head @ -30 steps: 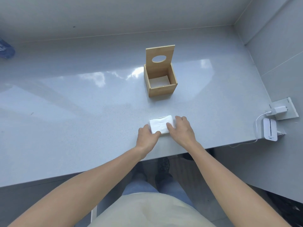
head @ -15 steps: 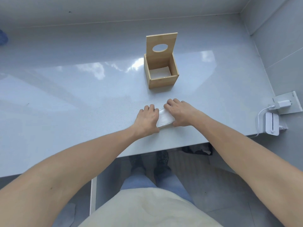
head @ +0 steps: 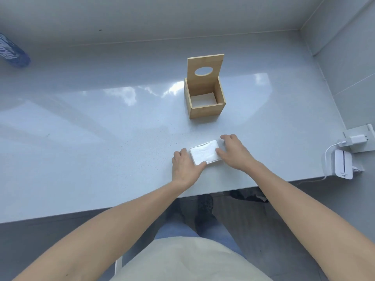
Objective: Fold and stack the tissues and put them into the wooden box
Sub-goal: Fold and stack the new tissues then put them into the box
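Note:
A small white stack of folded tissues (head: 205,152) lies flat on the grey countertop (head: 101,128), near its front edge. My left hand (head: 185,166) presses against the stack's left and near side, thumb at its near corner. On the right side, my right hand (head: 235,152) grips the stack with fingers curled round its far right corner. Farther back stands the wooden box (head: 205,98), its lid with a round hole tipped up at the back. A white layer lies at the bottom of the box.
A blue bottle (head: 13,51) lies at the far left edge. A white charger and plug with a cable (head: 343,159) sit off the counter's right end by the tiled wall. My legs and shoes show below the counter edge.
Half a second ago both hands lay over the stack and hid most of it. Now they have drawn apart to its sides and its white top shows.

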